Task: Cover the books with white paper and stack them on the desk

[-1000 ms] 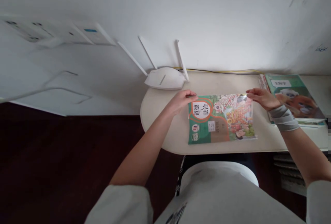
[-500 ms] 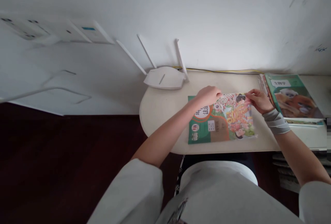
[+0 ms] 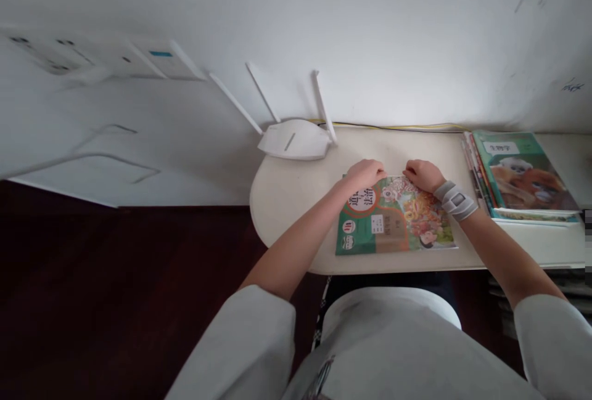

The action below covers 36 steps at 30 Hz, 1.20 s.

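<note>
A textbook point(image 3: 393, 221) with a green, brightly illustrated cover lies flat on the cream table point(image 3: 282, 203), its title turned sideways. My left hand point(image 3: 367, 173) is curled closed at the book's far edge, left of the middle. Facing it across a small gap, my right hand point(image 3: 423, 175) is also closed at that far edge, a grey band point(image 3: 456, 198) around its wrist. Both sets of fingertips pinch along the edge; their exact grip is partly hidden by the hands. The book's upper left corner is partly behind my left forearm.
A white router point(image 3: 296, 140) with raised antennas stands at the back left. Against the wall run thin cables point(image 3: 393, 128). To the right lies a stack of books point(image 3: 527, 172) with monkeys on the top cover. Wall sockets point(image 3: 161, 61) are at left.
My right hand has moved left along the book's far edge, from the right corner towards my left hand. My left hand has shifted slightly left. The book stays almost in place.
</note>
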Available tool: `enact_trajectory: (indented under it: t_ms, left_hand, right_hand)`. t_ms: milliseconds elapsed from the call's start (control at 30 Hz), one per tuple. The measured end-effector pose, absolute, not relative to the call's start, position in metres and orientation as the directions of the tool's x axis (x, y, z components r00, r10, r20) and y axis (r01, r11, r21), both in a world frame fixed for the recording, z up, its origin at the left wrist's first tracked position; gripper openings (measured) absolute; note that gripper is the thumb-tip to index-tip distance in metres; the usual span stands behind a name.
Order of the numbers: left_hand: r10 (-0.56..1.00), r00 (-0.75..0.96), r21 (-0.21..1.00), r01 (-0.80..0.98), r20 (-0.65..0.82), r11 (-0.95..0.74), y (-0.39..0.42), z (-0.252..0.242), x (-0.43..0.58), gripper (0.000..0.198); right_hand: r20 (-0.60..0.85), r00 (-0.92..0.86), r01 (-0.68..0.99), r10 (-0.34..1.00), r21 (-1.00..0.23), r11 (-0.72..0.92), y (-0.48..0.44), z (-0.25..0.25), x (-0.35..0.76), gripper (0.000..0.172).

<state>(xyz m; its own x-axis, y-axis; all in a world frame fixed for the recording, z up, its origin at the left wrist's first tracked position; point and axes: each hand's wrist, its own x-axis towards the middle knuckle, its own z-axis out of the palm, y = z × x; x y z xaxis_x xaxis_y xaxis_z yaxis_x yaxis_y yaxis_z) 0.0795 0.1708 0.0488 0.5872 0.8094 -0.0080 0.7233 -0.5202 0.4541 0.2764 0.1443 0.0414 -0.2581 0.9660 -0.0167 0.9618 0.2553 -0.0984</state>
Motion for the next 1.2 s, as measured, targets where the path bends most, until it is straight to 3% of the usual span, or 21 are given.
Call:
enact_trajectory:
  t_ms: [300,600,867,1000,1067,1200]
  left_hand:
    - [0.802,0.597,0.445,0.726,-0.029,-0.524,0.179,0.04,0.074,0.023]
    - [0.87,0.492,0.267,0.836,0.024,-0.48,0.165,0.032,0.085,0.018]
    - [0.863,0.477,0.178,0.846,0.165,-0.502,0.123,0.035,0.093,0.039]
    - [0.843,0.533,0.161,0.828,0.071,-0.537,0.088,0.026,0.108,0.064]
    - [0.847,0.531,0.177,0.833,0.009,-0.524,0.08,0.018,0.113,0.069]
    - [0.852,0.523,0.194,0.835,0.014,-0.515,0.079,0.006,0.114,0.064]
  right_hand:
    - [0.05,-0.235,0.971,0.971,-0.035,0.237,0.143,0.026,0.276,0.026]
    - [0.067,-0.163,0.987,0.984,0.005,0.163,0.148,0.015,0.273,0.031]
    - [0.119,-0.153,0.988,0.981,0.045,0.149,0.148,0.017,0.272,0.032]
    - [0.125,-0.133,0.991,0.983,0.03,0.13,0.146,0.021,0.269,0.034]
    - [0.147,-0.174,0.984,0.974,-0.009,0.177,0.136,0.022,0.261,0.038]
    - [0.176,-0.441,0.88,0.88,-0.106,0.462,0.098,0.016,0.246,0.056]
